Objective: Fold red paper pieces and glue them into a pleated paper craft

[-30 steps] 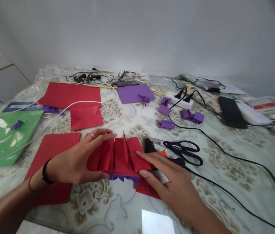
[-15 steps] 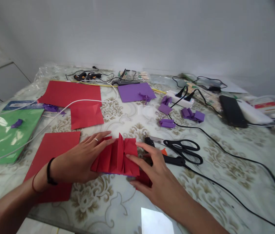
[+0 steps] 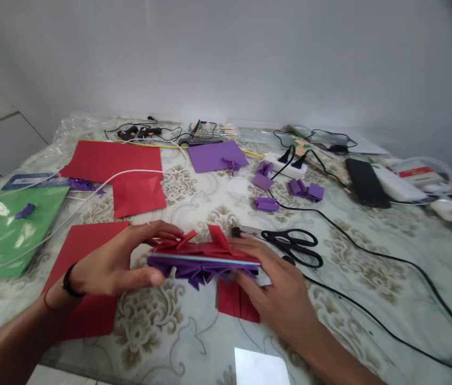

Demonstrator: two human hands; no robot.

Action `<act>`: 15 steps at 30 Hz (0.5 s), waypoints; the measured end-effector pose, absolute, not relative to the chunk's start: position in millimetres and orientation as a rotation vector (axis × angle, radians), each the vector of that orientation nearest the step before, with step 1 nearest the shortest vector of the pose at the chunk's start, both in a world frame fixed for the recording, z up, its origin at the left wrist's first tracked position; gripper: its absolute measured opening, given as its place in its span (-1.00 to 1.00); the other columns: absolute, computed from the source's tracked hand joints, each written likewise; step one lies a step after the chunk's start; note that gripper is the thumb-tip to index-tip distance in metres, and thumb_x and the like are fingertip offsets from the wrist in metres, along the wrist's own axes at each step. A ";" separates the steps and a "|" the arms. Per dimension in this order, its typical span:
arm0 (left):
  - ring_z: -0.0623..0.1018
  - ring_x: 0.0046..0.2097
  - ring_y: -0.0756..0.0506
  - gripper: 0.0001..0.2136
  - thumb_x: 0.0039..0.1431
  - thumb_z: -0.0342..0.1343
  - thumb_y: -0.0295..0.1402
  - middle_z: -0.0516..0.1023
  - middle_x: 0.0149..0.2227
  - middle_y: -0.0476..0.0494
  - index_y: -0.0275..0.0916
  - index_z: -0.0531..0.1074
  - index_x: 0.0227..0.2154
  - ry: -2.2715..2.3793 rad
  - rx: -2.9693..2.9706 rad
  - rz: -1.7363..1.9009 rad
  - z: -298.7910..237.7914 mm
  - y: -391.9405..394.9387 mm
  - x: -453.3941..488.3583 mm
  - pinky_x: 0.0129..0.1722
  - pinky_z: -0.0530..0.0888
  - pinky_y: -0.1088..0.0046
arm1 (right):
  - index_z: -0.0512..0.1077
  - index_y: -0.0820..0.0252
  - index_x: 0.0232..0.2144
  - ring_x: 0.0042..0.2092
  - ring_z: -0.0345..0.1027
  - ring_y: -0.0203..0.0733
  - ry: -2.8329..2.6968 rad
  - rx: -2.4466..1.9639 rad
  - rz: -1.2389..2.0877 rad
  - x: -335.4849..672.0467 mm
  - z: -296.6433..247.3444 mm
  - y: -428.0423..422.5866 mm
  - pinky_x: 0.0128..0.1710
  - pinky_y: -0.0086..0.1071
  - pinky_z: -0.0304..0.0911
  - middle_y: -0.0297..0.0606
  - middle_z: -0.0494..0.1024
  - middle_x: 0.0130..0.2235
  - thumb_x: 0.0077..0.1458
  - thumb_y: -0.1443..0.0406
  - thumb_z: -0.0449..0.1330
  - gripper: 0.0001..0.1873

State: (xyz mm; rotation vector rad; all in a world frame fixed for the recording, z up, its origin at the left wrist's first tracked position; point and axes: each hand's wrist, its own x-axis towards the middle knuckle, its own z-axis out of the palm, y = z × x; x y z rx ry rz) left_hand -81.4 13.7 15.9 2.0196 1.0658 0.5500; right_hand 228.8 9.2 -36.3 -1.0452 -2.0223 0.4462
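Note:
Both hands hold a flat paper piece just above the table, seen edge-on, with pleated red paper on top and purple folds hanging underneath. My left hand grips its left end, thumb below and fingers above. My right hand grips the right end the same way. A small folded red paper lies on the table right under the piece. A red sheet lies beneath my left wrist.
Black scissors lie just right of my right hand, with a black cable running past. Farther back are red sheets, a purple sheet, small purple folded pieces, a power strip and a black phone. Green paper lies at the left.
The red pleated piece lay on the table under both hands; now both hands have lifted and tipped it, showing its edge and the purple folds below.

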 end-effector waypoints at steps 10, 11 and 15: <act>0.63 -0.25 -0.13 -0.39 0.39 0.16 -0.13 0.59 -0.23 -0.05 -0.02 0.08 0.39 1.205 1.616 0.559 13.1 15.3 -78.4 -0.32 0.60 0.39 | 0.59 0.16 -0.09 -0.15 0.66 -0.04 -1.619 -1.220 1.402 219.2 -26.2 1.7 -0.14 -0.26 0.59 -0.21 0.73 -0.20 0.36 -0.01 0.16 -0.60; 0.62 -0.24 -0.13 -0.43 0.40 0.14 -0.13 0.58 -0.23 -0.05 -0.04 0.11 0.37 1.229 1.645 0.539 11.4 19.1 -80.1 -0.30 0.60 0.38 | 0.56 0.16 -0.03 -0.11 0.65 -0.04 -1.634 -1.246 1.377 219.5 -27.7 2.1 -0.10 -0.24 0.59 -0.19 0.71 -0.15 0.36 0.00 0.18 -0.60; 0.64 -0.07 -0.20 -0.57 0.42 0.06 -0.09 0.63 -0.06 -0.13 -0.10 0.29 0.25 1.320 1.789 0.359 4.5 31.9 -87.3 -0.09 0.61 0.25 | 0.40 0.13 0.19 -0.06 0.62 -0.07 -1.725 -1.352 1.131 222.8 -33.1 2.7 -0.12 -0.22 0.60 -0.08 0.62 0.05 0.33 0.09 0.22 -0.53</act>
